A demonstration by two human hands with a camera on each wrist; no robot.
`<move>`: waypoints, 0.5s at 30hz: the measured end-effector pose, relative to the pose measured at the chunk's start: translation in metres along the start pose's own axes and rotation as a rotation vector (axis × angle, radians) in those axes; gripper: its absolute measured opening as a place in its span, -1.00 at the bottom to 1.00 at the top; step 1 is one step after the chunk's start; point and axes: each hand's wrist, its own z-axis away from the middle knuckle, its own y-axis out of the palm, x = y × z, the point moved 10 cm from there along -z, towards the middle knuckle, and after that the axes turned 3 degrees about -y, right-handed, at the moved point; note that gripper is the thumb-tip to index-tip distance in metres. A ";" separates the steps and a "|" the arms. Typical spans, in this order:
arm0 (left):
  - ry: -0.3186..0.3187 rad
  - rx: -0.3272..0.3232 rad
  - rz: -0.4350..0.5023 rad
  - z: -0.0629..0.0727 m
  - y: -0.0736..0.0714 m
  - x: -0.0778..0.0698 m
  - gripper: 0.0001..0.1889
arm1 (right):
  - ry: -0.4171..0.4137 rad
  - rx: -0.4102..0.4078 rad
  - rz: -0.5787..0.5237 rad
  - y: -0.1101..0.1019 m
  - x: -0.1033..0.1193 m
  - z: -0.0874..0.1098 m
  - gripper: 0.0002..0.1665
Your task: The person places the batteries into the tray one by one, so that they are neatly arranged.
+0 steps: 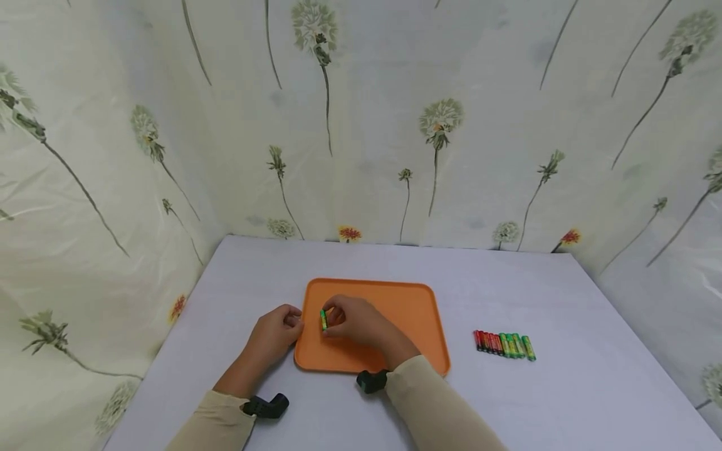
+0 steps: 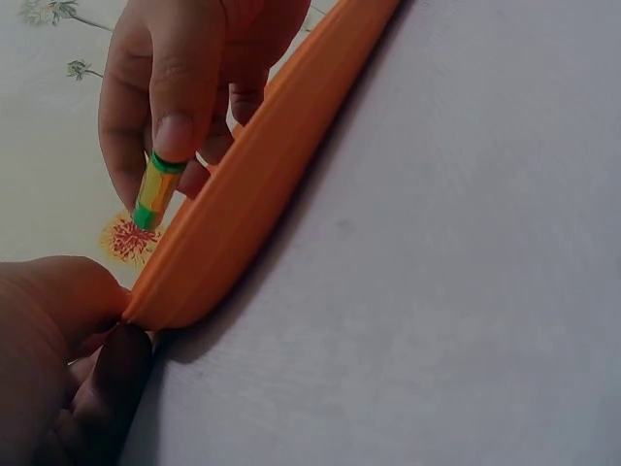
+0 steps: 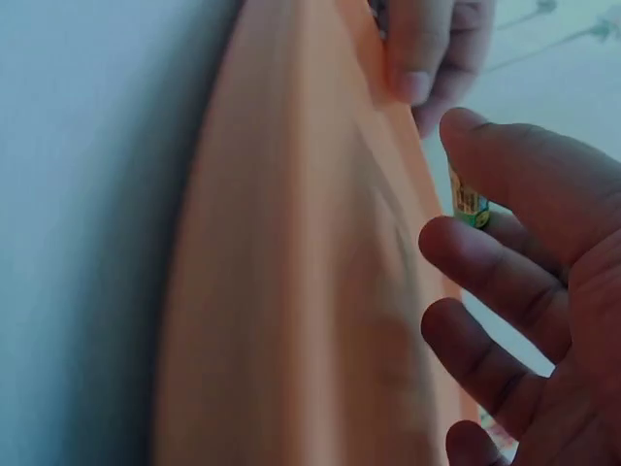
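Observation:
My right hand [image 1: 361, 321] pinches a small green and yellow battery [image 1: 324, 320] between thumb and fingers, over the left part of an orange tray [image 1: 395, 297]. The left wrist view shows the battery [image 2: 157, 194] below the thumb, near the tray's raised rim. In the right wrist view the thumb and fingers partly hide the battery [image 3: 471, 202], and the other fingers are spread apart. My left hand [image 1: 273, 335] grips the tray's left edge, with the thumb and fingers on its rim [image 2: 223, 218].
To the right of the tray, a row of red batteries [image 1: 489, 342] and green batteries [image 1: 516, 346] lies on the white table [image 1: 586, 388]. A curtain [image 1: 372, 125] with a dandelion print hangs behind the table and at its sides.

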 end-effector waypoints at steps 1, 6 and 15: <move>0.002 0.000 0.000 0.000 0.000 0.000 -0.74 | 0.006 0.003 0.003 0.002 0.000 -0.001 -0.52; 0.024 0.005 0.020 0.000 0.002 -0.001 -0.74 | 0.053 -0.010 0.022 0.007 -0.002 -0.004 -0.54; 0.028 0.009 0.019 -0.003 0.001 0.002 -0.73 | 0.079 -0.034 0.168 0.013 0.002 -0.017 -0.54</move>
